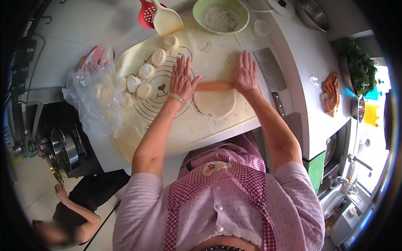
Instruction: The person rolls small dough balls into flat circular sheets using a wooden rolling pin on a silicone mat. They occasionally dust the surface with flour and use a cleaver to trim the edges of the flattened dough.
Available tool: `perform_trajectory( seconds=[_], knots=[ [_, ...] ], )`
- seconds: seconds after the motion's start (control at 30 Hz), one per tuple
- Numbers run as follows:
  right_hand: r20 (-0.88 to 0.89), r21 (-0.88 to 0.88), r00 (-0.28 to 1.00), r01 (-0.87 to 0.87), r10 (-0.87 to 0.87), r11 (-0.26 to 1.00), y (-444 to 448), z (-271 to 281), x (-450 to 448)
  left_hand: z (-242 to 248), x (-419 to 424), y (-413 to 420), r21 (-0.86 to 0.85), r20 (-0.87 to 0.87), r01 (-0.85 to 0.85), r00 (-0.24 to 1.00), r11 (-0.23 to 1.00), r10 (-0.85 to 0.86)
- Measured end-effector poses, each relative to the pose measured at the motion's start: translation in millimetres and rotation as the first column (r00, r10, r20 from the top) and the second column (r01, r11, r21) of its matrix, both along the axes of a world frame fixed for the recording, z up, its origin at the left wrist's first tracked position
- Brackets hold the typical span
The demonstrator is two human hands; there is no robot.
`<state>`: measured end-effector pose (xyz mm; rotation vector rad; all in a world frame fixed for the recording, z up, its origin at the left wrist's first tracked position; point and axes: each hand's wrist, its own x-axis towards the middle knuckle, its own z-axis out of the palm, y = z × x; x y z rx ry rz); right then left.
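Observation:
A wooden rolling pin lies across the upper part of a flat round of dough on a printed pastry mat. My left hand rests flat over the pin's left end, fingers extended and thumb spread towards the middle. Over the right end lies my right hand, palm down with its fingers stretched out. Loose flour dusts the mat around the dough's lower edge. Several small dough pieces sit in a curve left of my left hand, some with flour on top.
A cleaver lies right of my right hand. Beyond the mat stand a green bowl of flour, a cream spatula and a red slotted utensil. A plastic bag is at left. Another person is at lower left, near a pot.

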<state>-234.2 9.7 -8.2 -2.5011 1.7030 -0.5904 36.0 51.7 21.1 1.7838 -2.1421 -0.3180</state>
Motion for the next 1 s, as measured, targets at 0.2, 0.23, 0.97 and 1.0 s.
perform_trajectory(
  seconds=[0.2,0.23,0.97,1.0],
  knots=[
    [0.048,0.311,0.981,-0.195,0.190,0.930,107,28,-24,13,-7,106,0.184,0.056,0.105,0.992,0.977,-0.117],
    [0.071,0.233,0.980,-0.195,0.183,0.953,100,14,-30,17,-11,93,0.211,0.080,0.111,0.988,0.971,-0.130],
    [0.004,0.138,0.993,-0.115,0.116,0.984,18,26,-5,-21,3,20,0.026,0.093,0.068,0.993,0.997,-0.071],
    [0.106,0.151,0.982,-0.170,0.155,0.974,60,29,-13,-13,2,60,0.117,0.130,0.099,0.985,0.988,-0.114]
  ],
)
